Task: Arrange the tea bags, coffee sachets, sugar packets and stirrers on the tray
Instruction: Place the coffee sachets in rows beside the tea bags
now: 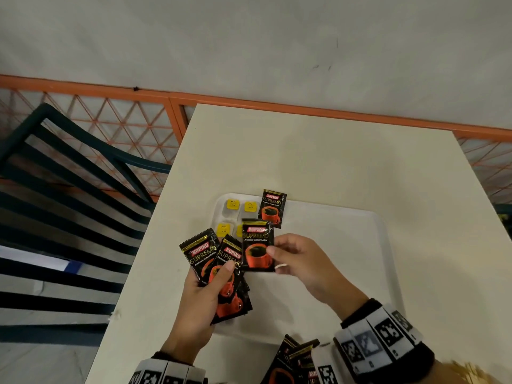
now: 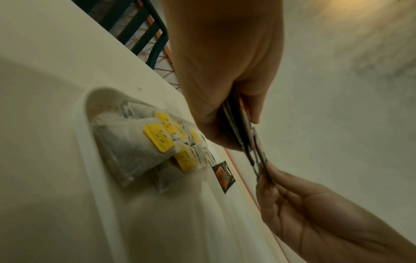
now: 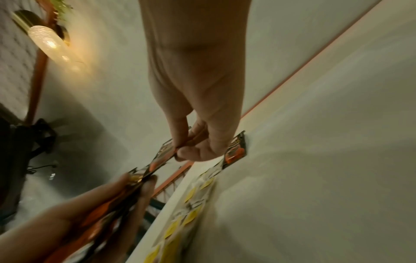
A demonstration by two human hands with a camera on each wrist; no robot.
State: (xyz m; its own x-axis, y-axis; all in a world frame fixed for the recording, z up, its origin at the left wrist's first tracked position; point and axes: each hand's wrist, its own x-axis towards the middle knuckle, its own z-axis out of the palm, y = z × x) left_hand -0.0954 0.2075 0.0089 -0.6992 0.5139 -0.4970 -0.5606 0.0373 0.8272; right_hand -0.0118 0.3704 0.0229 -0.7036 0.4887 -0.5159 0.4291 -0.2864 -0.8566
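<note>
At the bottom edge, more black coffee sachets [image 1: 293,361] lie on the table [image 1: 332,162]. Lower centre, the left hand [image 1: 199,297] grips a fan of sachets [image 1: 219,270], thumb clamped on top. Just right of it, the right hand [image 1: 297,259] pinches a single sachet [image 1: 257,249] above the white tray [image 1: 346,245]. Farther up, at the tray's upper left, yellow-tagged tea bags [image 1: 232,206] sit beside one laid sachet [image 1: 273,208].

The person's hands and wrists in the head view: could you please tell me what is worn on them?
Both hands are bare. The right hand wears a pale ring on one finger. Each wrist carries a black band set with white blocks printed with black square markers; the left wrist's band shows only at the frame's lower edge. No sleeves show.
</note>
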